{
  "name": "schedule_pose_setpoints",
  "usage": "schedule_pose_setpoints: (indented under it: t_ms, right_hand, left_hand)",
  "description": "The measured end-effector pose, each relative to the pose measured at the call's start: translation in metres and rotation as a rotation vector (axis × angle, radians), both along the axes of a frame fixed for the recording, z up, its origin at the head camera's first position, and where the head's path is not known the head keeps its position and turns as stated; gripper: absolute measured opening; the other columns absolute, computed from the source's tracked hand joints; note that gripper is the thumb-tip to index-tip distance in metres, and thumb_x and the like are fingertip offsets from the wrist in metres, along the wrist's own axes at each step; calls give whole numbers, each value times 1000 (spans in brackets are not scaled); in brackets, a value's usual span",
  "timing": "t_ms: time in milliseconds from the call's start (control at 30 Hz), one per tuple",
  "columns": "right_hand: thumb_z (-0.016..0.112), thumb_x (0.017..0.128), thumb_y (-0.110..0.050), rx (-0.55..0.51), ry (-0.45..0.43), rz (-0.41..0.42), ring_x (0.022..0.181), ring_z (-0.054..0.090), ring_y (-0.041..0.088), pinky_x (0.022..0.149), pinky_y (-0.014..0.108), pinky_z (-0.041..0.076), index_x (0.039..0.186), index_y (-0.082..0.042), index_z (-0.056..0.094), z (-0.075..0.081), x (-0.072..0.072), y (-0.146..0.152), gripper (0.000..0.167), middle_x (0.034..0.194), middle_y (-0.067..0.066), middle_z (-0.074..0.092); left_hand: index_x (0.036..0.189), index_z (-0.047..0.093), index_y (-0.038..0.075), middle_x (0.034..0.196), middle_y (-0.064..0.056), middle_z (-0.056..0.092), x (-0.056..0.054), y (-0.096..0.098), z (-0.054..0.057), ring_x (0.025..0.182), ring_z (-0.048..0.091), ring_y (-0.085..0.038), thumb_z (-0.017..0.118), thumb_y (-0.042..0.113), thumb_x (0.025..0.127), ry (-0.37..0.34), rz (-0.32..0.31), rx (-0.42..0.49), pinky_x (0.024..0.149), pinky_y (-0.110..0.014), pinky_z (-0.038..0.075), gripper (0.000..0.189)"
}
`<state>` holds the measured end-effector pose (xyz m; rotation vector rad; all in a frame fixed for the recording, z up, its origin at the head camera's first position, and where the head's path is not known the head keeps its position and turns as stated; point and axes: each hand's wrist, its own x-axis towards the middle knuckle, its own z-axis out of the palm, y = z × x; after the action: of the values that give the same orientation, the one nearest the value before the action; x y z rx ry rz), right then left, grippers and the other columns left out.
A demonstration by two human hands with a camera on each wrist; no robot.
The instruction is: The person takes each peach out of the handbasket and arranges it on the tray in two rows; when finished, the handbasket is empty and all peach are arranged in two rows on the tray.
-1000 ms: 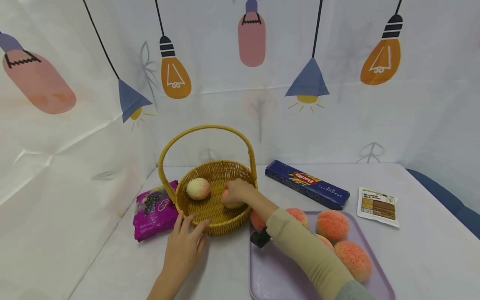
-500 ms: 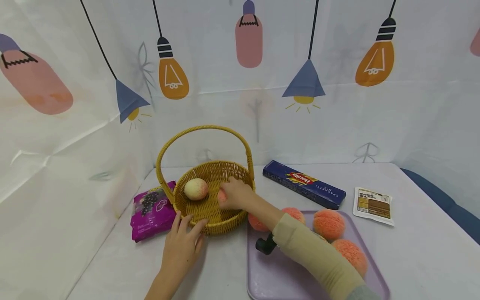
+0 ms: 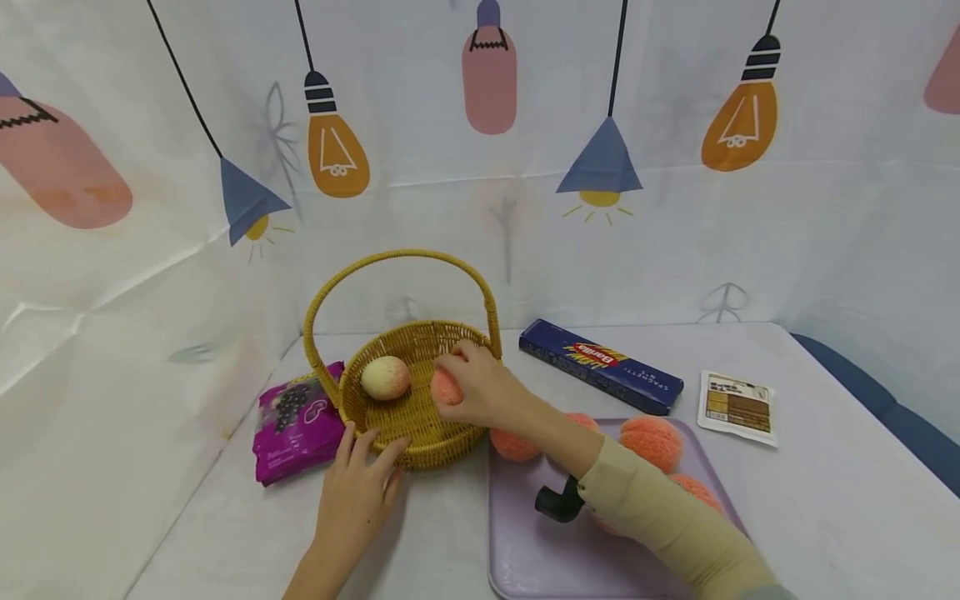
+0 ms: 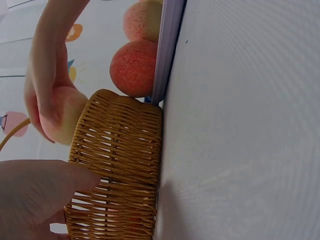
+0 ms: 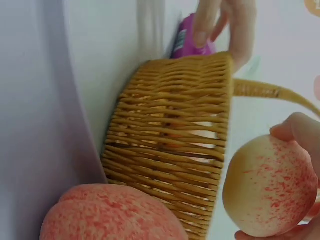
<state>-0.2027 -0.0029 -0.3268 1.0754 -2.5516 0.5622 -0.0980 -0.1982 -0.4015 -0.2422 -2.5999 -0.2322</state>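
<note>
My right hand grips a pale peach with a pink blush by its sides, above the rim of the yellow wicker basket. In the left wrist view this peach is up at the basket's rim level. Another peach lies inside at the basket's left. At the near left rim, my left hand holds the edge, its thumb along the outer weave and its fingers over the top. The basket's tall handle arches over its back half.
To the right, a lilac tray bears several peaches, partly behind my right forearm. A blue spaghetti box lies at the back, a small white-and-brown packet farther right. A purple bag rests left of the basket.
My right hand has lifted its peach from low in the basket to above the rim. The left hand keeps its place on the rim. The head view has shifted slightly right.
</note>
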Motion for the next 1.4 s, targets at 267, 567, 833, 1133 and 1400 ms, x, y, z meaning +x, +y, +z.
schedule_pose_setpoints:
  t_ms: [267,567,833,1133,1400]
  right_hand:
    - [72,69,-34,-86,-53,88,92,51,12,71,24,48,115,-18,59,10,18,28,50,109,0,51]
    - [73,74,-42,-180,-214,104,102,49,7,79,29,47,120,-32,53,8,43,71,51,118,-12,47]
    - [73,75,-43,-232,-140,236,116,46,12,88,34,47,125,-24,53,-10,59,101,57,128,-8,46]
    - [70,77,-45,-223,-132,235,116,45,14,87,38,47,127,-27,50,-25,70,116,56,129,-4,46]
    - [67,77,-50,-181,-138,188,118,39,18,85,44,46,127,-31,49,-36,77,124,57,131,-6,43]
  left_hand:
    - [109,65,24,117,-18,53,-3,0,3,124,32,-46,74,17,76,-10,-3,7,72,-62,45,36]
    - [109,64,24,117,-19,52,-2,0,2,124,32,-47,74,17,75,-19,-3,-2,72,-63,45,36]
    - [110,64,24,117,-19,52,0,0,3,124,32,-47,75,17,75,-28,2,-2,72,-63,44,37]
    - [109,64,23,117,-18,53,1,2,3,124,32,-46,75,17,75,-24,4,5,74,-64,43,36]
    - [110,64,23,118,-18,52,0,1,2,125,30,-46,74,17,76,-42,10,9,75,-65,43,36]
